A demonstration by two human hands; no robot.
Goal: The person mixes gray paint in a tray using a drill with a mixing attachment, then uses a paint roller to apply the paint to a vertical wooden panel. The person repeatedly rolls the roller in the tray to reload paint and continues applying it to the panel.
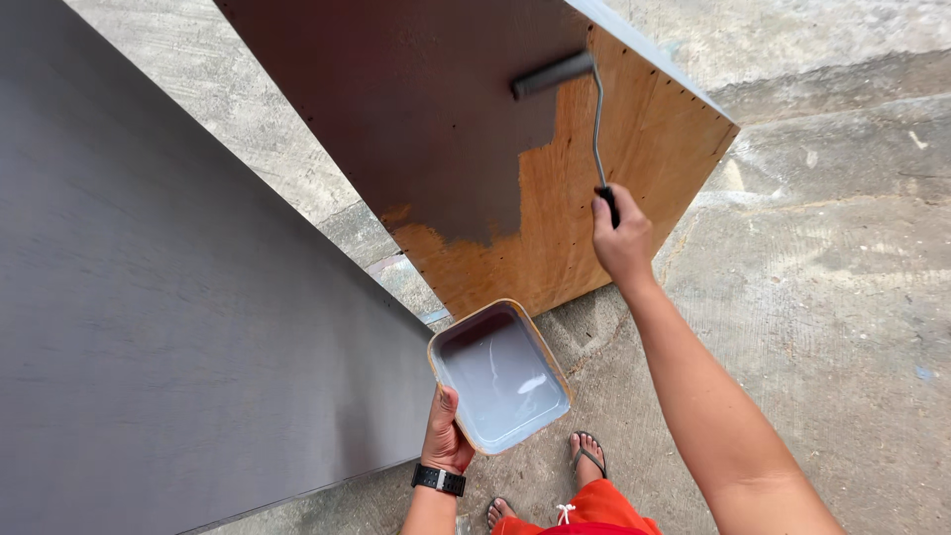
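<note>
The right hand (622, 238) reaches forward on an almost straight arm, the forearm running up from the lower right corner of the view. Its fingers are wrapped tight around the black grip of a paint roller (584, 109), thumb laid along the top of the grip. The roller's thin metal shaft rises from the hand and bends left to the grey sleeve, which lies against the plywood panel (634, 149) at the border between painted and bare wood. The panel stands on edge on the concrete floor (842, 277); its left and upper part is covered in dark grey-brown paint, and its right and lower part shows raw orange-brown wood.

The left hand (446, 436) is held low, below the plywood panel and close to the body, wrist bent slightly upward. It grips the near left corner of a rectangular paint tray (500, 376), thumb hooked over the rim and the fingers hidden beneath. The tray hangs in the air just below the panel's bottom corner, tipped a little, with pale grey paint pooled inside. A black wristwatch (439, 480) sits on that wrist.

Left of the plywood panel, a large grey-painted board (168, 297) fills that side of the view. Below the tray, two feet in flip-flops (586, 456) stand on the concrete, with orange shorts (594, 510) at the bottom edge.
</note>
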